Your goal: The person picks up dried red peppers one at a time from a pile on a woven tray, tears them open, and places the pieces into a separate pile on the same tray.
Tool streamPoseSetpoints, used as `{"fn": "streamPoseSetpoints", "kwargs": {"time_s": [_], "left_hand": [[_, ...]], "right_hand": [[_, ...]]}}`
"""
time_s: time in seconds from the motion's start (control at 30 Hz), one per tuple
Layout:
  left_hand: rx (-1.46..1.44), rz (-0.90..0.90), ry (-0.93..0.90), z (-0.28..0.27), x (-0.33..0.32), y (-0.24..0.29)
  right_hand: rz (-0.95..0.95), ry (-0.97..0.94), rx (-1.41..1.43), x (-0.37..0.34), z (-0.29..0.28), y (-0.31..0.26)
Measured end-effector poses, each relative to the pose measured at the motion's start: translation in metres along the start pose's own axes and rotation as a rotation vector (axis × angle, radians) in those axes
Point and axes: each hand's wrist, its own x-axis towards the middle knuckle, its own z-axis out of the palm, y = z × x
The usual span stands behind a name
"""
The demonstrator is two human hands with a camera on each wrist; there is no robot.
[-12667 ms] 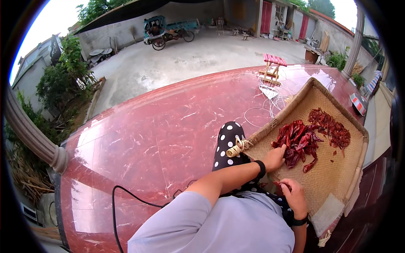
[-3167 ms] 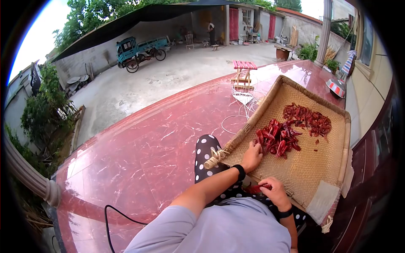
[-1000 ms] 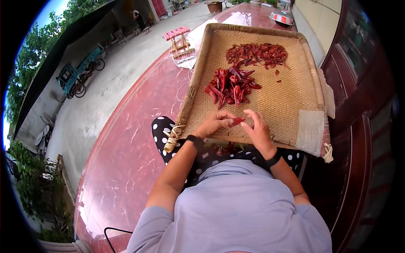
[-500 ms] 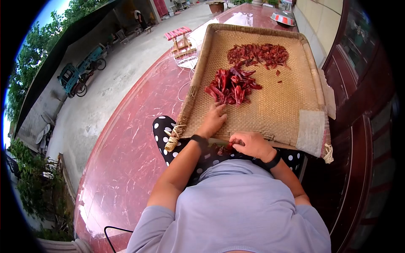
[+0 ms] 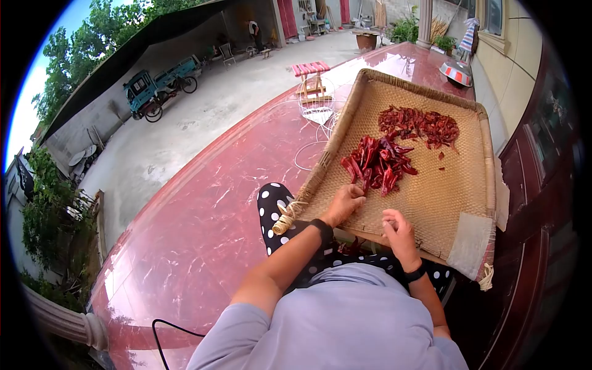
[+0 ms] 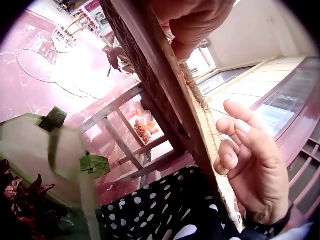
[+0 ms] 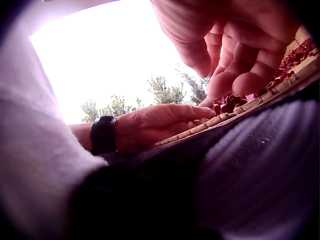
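Note:
A shallow woven tray (image 5: 425, 200) lies over the person's lap. A heap of whole dried red chili peppers (image 5: 379, 163) sits on its near left part, with a spread of smaller chili pieces (image 5: 422, 126) behind. My left hand (image 5: 343, 206) reaches over the tray's front edge, fingers curled and pinching at a dried chili pepper at the heap's near edge. My right hand (image 5: 402, 239) hovers by the front edge, fingers loosely bent and holding nothing; the right wrist view shows these fingers (image 7: 242, 75) bare. More dark chilies (image 6: 25, 200) lie below the tray, beside a translucent green-strapped container (image 6: 50, 145).
A white patch (image 5: 470, 246) covers the tray's near right corner. Beyond its left side are a striped stool (image 5: 310, 69) and loose white cable (image 5: 308, 145). Dark red doors (image 5: 539, 166) stand on the right. A person (image 5: 254, 34) and a blue three-wheeler (image 5: 151, 92) are far back.
My right hand has let go of the chili it held low over the lap and has risen. My left hand's fingers have curled at the heap. The head view has turned up and left.

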Motion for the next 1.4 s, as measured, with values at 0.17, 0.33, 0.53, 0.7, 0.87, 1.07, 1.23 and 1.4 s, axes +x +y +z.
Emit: {"fn": "streamPoseSetpoints", "kwargs": {"time_s": [0.17, 0.33, 0.53, 0.7, 0.87, 1.07, 1.23, 1.4], "left_hand": [[0.506, 0.506, 0.122, 0.012, -0.002, -0.004], [0.216, 0.323, 0.071, 0.009, 0.004, -0.011], [-0.128, 0.199, -0.138, -0.003, -0.002, -0.001], [-0.074, 0.294, -0.486, 0.002, -0.003, 0.002], [-0.206, 0.204, -0.542, -0.006, 0.005, -0.006], [-0.307, 0.128, -0.120, -0.007, 0.003, -0.005], [-0.261, 0.121, -0.118, -0.008, 0.002, -0.005], [-0.254, 0.126, -0.129, -0.005, -0.001, -0.003]], "right_hand": [[0.004, -0.022, 0.010, -0.001, -0.001, 0.000], [0.083, 0.000, 0.112, 0.001, -0.002, -0.002], [0.134, 0.205, 0.262, 0.005, -0.001, 0.001], [0.087, 0.172, 0.320, 0.009, 0.001, -0.010], [0.133, 0.033, 0.342, 0.006, -0.004, -0.010], [0.031, -0.217, 0.212, -0.002, -0.017, -0.035], [-0.272, -0.537, -0.285, -0.010, -0.014, -0.050], [-0.213, -0.531, -0.258, -0.007, -0.009, -0.045]]}}
